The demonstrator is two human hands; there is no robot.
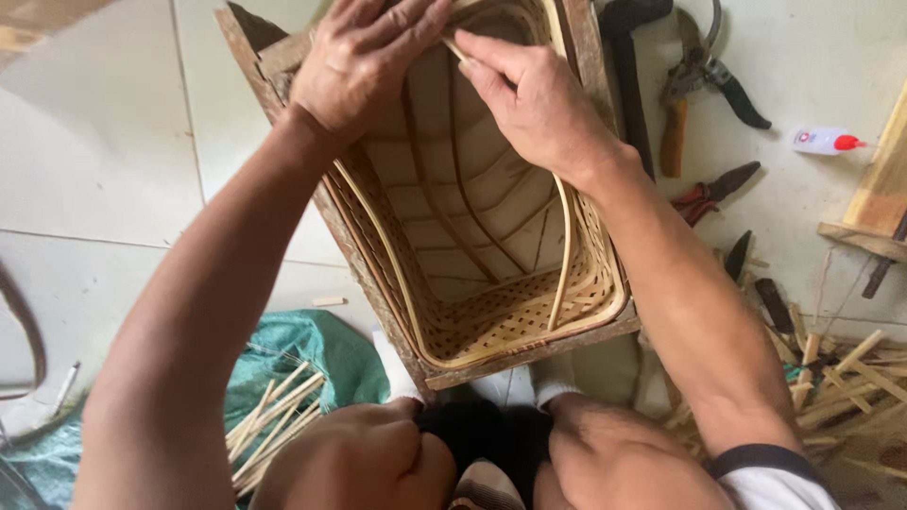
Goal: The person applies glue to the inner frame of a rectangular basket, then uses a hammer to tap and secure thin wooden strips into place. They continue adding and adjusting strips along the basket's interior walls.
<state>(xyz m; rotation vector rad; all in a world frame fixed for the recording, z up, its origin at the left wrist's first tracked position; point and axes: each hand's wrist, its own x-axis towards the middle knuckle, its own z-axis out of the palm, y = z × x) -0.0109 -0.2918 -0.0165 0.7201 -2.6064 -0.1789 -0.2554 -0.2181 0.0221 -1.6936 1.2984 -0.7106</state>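
1. Head view, centre of frame: woven bamboo basket (491, 312) sits inside a rough wooden frame (529, 351), which works as a form to keep the walls square. It's wedged between the person's knees at bottom centre, so both hands are free.
2. Left hand (364, 57), top centre: fingers bent and pressed over the far rim of the basket, clamping the weave down. Looks like a bracing grip, not a carry.
3. Right hand (534, 99), just right of it, nearly touching: fingertips pinch a thin bamboo strip (564, 255) at the rim. The strip runs down the right inner wall toward the near corner, so it's likely being seated along the rim line.
4. Upper right, on the tile floor (113, 142): pruning shears (694, 71), red-handled pliers (709, 194), small white glue bottle (824, 141). All within arm's reach, well apart from the basket.
5. Lower left: loose bamboo sticks (274, 425) on a green cloth (312, 354). Lower right: offcut scraps (850, 373).
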